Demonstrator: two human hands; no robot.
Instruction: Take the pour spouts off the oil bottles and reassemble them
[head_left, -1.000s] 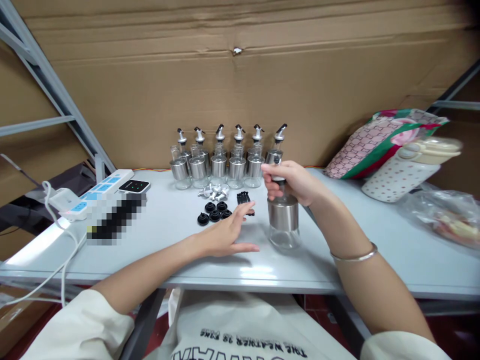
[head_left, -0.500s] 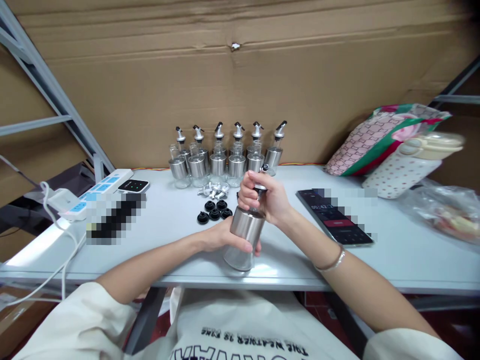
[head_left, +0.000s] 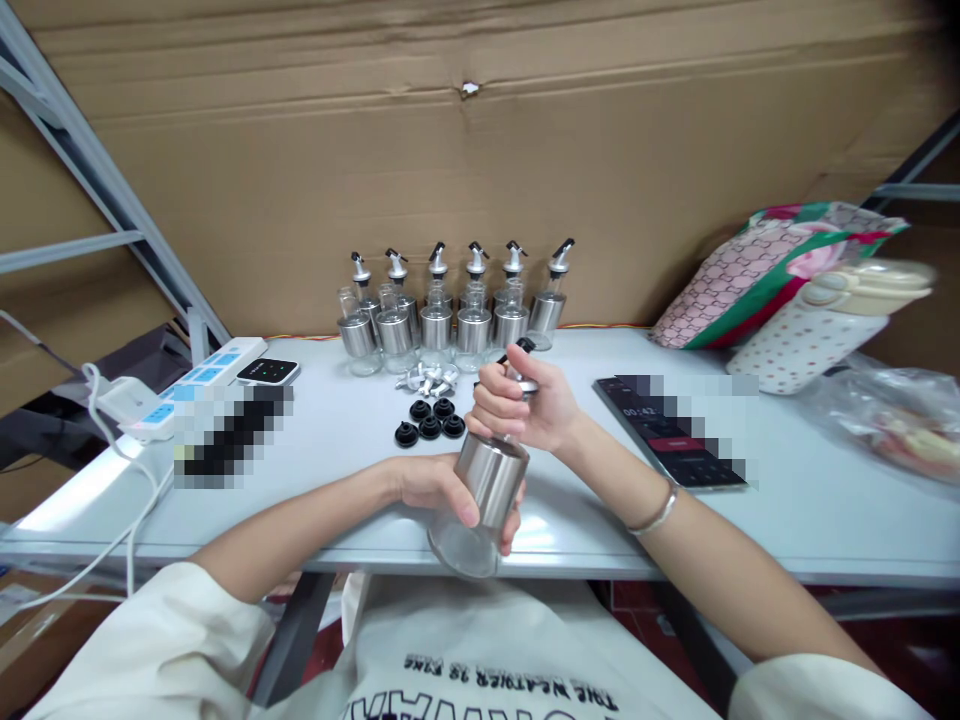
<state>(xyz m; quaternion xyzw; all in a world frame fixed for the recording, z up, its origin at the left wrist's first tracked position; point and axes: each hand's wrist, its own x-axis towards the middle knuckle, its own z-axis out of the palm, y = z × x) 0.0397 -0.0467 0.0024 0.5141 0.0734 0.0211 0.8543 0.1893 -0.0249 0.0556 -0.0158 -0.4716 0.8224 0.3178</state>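
Note:
A glass bottle with a steel sleeve [head_left: 496, 478] tilts over the table's front edge, its base toward me. My left hand [head_left: 450, 490] is wrapped round its lower body, thumb across the front. Around the neck and pourer [head_left: 523, 384] my right hand [head_left: 517, 400] is closed, and the black tip shows above the fingers. Behind stand several bottles with pourers [head_left: 477, 262] and, in front of them, several bottles without pourers [head_left: 436, 328]. Silver pourer parts [head_left: 429, 379] lie in a pile, with several black stoppers [head_left: 430, 426] nearer me.
On the right of the white table [head_left: 360, 510] are a phone [head_left: 679, 445], a dotted flask [head_left: 810, 335], a patterned bag [head_left: 739, 280] and a clear plastic bag [head_left: 892, 420]. A power strip [head_left: 202, 380] with cables and a small black-topped device [head_left: 268, 372] lie at left.
The bottle has moved down toward me and tilts more, with both hands still on it. The fingers of my right hand have shifted on the neck, and more of the pourer's black tip shows.

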